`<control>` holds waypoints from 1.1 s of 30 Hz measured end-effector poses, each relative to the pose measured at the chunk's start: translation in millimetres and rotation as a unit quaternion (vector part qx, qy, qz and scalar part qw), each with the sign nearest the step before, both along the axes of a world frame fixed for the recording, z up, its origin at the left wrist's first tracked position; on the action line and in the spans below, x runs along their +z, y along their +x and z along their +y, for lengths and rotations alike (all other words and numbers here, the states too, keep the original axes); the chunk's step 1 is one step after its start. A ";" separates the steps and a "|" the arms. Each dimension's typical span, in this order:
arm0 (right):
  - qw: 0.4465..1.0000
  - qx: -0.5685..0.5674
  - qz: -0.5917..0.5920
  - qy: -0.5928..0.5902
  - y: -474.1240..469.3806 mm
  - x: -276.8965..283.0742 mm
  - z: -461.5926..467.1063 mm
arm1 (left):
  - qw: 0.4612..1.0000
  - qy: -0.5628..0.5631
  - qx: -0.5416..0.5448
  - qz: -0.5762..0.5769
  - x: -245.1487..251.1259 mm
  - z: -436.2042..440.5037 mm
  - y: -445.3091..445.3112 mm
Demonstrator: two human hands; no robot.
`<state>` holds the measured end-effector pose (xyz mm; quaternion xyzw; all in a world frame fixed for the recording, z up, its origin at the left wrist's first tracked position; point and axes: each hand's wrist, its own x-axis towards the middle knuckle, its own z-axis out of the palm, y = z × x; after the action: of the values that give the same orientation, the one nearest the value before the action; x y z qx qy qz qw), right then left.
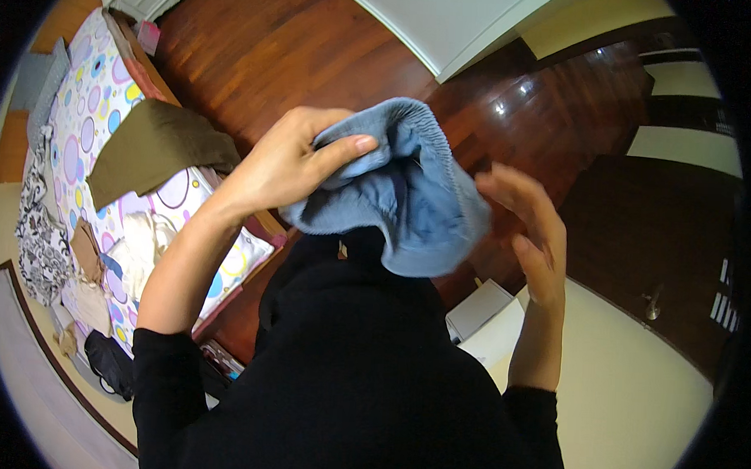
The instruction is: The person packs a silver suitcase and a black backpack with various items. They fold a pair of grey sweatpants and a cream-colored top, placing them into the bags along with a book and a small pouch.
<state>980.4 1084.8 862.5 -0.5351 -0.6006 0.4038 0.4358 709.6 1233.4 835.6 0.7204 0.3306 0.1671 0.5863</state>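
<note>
A blue cloth garment (pixel 438 218) with a gathered elastic edge hangs in front of me, its opening turned up towards the camera. My left hand (pixel 310 158) grips its left side between thumb and fingers, the thumb lying on top of the fabric. Just right of the garment is my right hand (pixel 527 230), slightly blurred, its fingers bent and spread from the thumb. It appears to hold nothing; whether its fingertips touch the cloth I cannot tell.
A bed with a circle-patterned sheet (pixel 71 155) stands at left, bearing an olive-green cloth (pixel 158 146), white fabric (pixel 142 245) and a brown cloth (pixel 88 249). A black bag (pixel 108 365) lies lower left. At right is a dark door (pixel 636 243).
</note>
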 end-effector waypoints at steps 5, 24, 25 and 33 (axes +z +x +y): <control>0.990 0.010 -0.133 0.036 -39.8 -8.1 80.8 | 0.976 0.126 -0.177 -0.004 55.6 36.8 34.6; 0.986 0.012 0.160 -0.046 -7.6 91.2 155.4 | 0.857 0.408 -0.313 0.020 9.9 16.7 1.5; 0.984 -0.015 0.161 -0.071 3.0 91.9 159.7 | 0.839 0.419 -0.344 0.041 5.3 14.2 -6.0; 0.864 -0.235 -0.428 0.119 96.7 89.3 168.1 | 0.724 0.602 -0.263 0.210 99.9 79.1 -55.0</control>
<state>1077.1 1252.9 951.8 -0.7248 -0.6282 -0.0537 0.2777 654.6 1312.5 935.4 0.9967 0.0724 0.0142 -0.0352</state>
